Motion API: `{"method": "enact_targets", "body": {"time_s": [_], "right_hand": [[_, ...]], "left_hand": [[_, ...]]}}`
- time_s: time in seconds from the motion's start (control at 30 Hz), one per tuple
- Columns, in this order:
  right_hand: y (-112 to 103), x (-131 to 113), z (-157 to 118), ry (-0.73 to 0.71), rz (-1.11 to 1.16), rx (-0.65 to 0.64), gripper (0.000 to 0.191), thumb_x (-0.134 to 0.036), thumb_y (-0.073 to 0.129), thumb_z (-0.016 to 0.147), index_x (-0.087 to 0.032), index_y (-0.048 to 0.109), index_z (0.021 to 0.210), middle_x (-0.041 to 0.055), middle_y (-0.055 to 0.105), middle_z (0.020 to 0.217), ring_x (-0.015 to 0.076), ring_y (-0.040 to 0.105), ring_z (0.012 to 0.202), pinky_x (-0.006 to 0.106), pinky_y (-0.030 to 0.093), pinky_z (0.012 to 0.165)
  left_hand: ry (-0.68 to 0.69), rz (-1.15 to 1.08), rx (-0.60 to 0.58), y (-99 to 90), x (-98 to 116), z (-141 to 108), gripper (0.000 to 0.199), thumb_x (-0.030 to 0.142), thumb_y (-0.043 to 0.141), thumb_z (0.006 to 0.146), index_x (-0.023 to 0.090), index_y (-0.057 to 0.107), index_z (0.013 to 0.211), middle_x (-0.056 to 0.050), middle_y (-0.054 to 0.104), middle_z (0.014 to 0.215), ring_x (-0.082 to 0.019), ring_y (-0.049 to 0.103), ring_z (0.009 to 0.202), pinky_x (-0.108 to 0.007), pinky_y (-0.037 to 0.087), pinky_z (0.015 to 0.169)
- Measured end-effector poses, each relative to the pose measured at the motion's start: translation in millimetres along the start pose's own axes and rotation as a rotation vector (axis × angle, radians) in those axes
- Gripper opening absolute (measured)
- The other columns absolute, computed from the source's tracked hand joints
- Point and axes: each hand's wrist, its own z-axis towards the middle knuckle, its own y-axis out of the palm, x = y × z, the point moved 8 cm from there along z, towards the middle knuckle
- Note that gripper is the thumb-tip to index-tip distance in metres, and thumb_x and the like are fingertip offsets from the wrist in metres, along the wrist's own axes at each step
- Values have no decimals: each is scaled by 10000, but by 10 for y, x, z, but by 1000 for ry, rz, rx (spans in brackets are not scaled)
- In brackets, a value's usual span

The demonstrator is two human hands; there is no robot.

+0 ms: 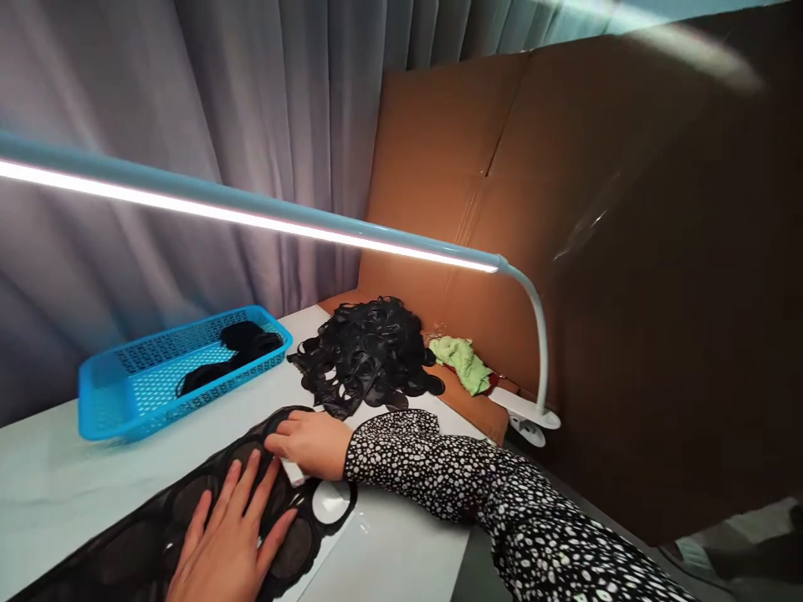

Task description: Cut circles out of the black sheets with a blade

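Note:
A black sheet (135, 543) with rows of round shapes lies on the white table at the lower left. My left hand (229, 531) rests flat on it, fingers spread. Near the sheet's far edge, my right hand (310, 443) is closed around a small white tool (293, 472), whose end sticks out below the fingers; the fingertips touch the sheet. One round opening at the sheet's right end shows a white surface through it. Beyond my right hand sits a heap of black cut pieces (376, 347).
A blue basket (106, 401) holding black pieces stands at the back left. A lit tube lamp (251, 209) spans overhead, clamped at the right by a white clip (530, 418). A green cloth (461, 359) lies beside the cardboard wall (439, 192). Grey curtains hang behind.

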Motion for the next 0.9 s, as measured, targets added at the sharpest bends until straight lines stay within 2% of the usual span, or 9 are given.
{"method": "enact_targets", "body": {"time_s": [0.1, 0.17, 0.27, 0.33, 0.43, 0.5, 0.6, 0.77, 0.9], "right_hand": [[-2, 29, -13, 24, 88, 51, 44, -175, 535, 935, -192, 561, 966, 45, 645, 879, 193, 562, 858, 271, 440, 706], [-33, 178, -45, 73, 183, 102, 29, -172, 552, 918, -188, 564, 898, 46, 646, 849, 187, 569, 826, 262, 417, 680], [-98, 750, -192, 344, 329, 244, 133, -134, 535, 887, -182, 541, 763, 28, 616, 739, 158, 542, 699, 250, 383, 655], [-146, 1201, -380, 574, 424, 388, 187, -137, 504, 877, -192, 506, 699, -2, 571, 650, 136, 500, 606, 240, 354, 605], [-245, 1508, -541, 660, 483, 494, 214, -178, 524, 844, -202, 468, 639, -4, 588, 647, 123, 483, 581, 236, 341, 588], [-317, 1461, -510, 614, 514, 501, 216, -207, 541, 832, -204, 463, 631, 2, 615, 671, 121, 484, 586, 236, 344, 585], [-306, 1125, -290, 499, 608, 429, 208, -236, 559, 822, -202, 476, 634, 9, 639, 692, 126, 498, 607, 237, 358, 589], [-9, 338, 122, 258, 868, 159, 194, -254, 576, 817, -196, 501, 648, 32, 690, 776, 149, 584, 708, 257, 424, 671], [171, 94, 172, 231, 1005, -12, 204, -268, 609, 789, -188, 496, 640, 52, 714, 847, 156, 609, 756, 267, 440, 689]], "left_hand": [[-39, -15, -77, -69, 37, 3, 681, 493, 369, 934, 268, 191, 1552, -163, 497, 1457, -395, 475, 1323, -631, 413, 981], [-81, -32, -186, -119, 90, 9, 615, 513, 380, 956, 251, 322, 1510, -140, 439, 1507, -364, 413, 1380, -597, 382, 1046], [-167, -59, -376, -145, 164, 26, 549, 485, 411, 987, 228, 407, 1472, -112, 339, 1570, -317, 301, 1448, -549, 297, 1133], [-202, -90, -442, -162, 200, 55, 538, 464, 423, 999, 220, 402, 1478, -109, 314, 1582, -312, 246, 1468, -548, 252, 1155], [-243, -152, -501, -209, 206, 71, 573, 498, 424, 999, 198, 389, 1486, -126, 282, 1593, -317, 209, 1477, -553, 214, 1167], [-274, -159, -507, -297, 172, 37, 604, 528, 413, 996, 167, 395, 1480, -148, 295, 1584, -312, 226, 1474, -539, 198, 1176], [-288, -141, -493, -474, 141, -92, 610, 548, 392, 996, 146, 434, 1453, -159, 337, 1564, -298, 264, 1463, -505, 203, 1183], [-254, -141, -499, -602, 226, -357, 544, 510, 416, 1000, 183, 471, 1430, -134, 383, 1546, -299, 279, 1458, -520, 206, 1177], [-285, -158, -499, -563, 260, -469, 552, 491, 428, 999, 204, 415, 1470, -117, 316, 1581, -296, 227, 1476, -536, 210, 1171]]}}
